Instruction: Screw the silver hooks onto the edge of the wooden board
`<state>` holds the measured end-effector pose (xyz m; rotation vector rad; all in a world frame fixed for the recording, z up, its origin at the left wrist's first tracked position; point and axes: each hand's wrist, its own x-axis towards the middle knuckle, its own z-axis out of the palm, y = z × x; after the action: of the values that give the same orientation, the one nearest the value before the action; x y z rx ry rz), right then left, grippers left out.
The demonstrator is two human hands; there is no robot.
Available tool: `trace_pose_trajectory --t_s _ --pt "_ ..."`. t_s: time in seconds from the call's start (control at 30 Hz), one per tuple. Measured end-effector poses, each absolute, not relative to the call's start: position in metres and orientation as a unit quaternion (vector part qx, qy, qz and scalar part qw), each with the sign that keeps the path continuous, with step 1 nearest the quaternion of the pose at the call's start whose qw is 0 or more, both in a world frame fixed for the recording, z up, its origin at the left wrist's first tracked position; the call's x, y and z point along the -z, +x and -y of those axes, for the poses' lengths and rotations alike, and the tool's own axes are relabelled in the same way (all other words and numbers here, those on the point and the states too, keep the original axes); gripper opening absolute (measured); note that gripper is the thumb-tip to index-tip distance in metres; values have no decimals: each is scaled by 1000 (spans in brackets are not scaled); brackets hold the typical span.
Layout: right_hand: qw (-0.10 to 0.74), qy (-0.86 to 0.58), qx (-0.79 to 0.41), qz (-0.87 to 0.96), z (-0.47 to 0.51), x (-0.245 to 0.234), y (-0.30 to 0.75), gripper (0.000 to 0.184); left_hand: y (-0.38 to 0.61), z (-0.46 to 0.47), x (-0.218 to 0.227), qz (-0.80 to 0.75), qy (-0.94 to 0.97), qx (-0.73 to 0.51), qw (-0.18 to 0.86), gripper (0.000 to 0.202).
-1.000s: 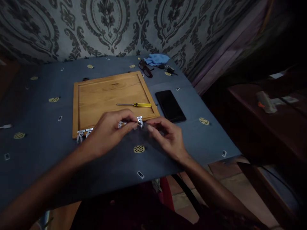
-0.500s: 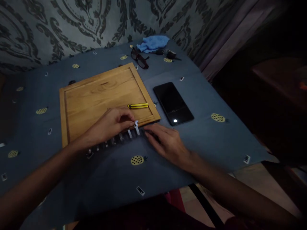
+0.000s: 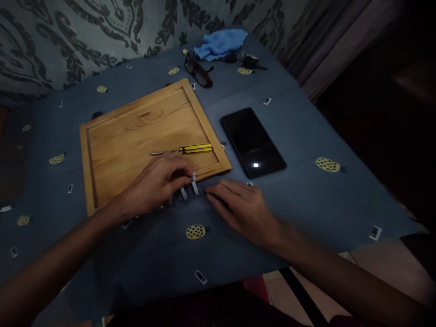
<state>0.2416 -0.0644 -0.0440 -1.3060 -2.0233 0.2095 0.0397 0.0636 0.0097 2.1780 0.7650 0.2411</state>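
My left hand (image 3: 158, 184) rests over the front edge of the wooden board (image 3: 150, 116), thumb and forefinger pinched on a small shiny metal clip (image 3: 194, 180). Another pale strip-like piece (image 3: 184, 193) lies beside it, and several more small pieces in the row are partly hidden by that hand. Just right of the clip, my right hand (image 3: 240, 206) is closed above the tablecloth, fingertips together; whatever they hold is too small and dark to make out. On the board, behind my left hand, lies a screwdriver (image 3: 195, 148) with a yellow and black handle and thin shaft.
A black phone (image 3: 252, 141) lies right of the board. Behind are dark-framed glasses (image 3: 198, 71), a blue cloth (image 3: 221, 44) and keys (image 3: 247, 59). The blue tablecloth (image 3: 293, 200) has pineapple prints, and its front edge drops off near my body.
The view has shifted slightly closer. My left hand sits a little lower, so the screwdriver's shaft now shows. Both hands keep nearly the same closed pose beside the metal clip.
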Motion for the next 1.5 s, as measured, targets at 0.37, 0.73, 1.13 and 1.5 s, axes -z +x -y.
trace_pose_trajectory --t_s 0.37,0.73,1.13,1.5 --pt "337 -508 -97 787 65 42 244 25 44 -61 -17 -309 890 -55 330 12" --pt "324 -506 -113 792 67 43 246 26 47 -60 -20 -297 907 -46 293 12" --pt "315 -505 -122 794 67 44 246 28 52 -61 -29 -284 920 -5 271 14" --pt "330 -502 -113 792 67 43 246 22 49 -62 -28 -311 901 -20 301 6"
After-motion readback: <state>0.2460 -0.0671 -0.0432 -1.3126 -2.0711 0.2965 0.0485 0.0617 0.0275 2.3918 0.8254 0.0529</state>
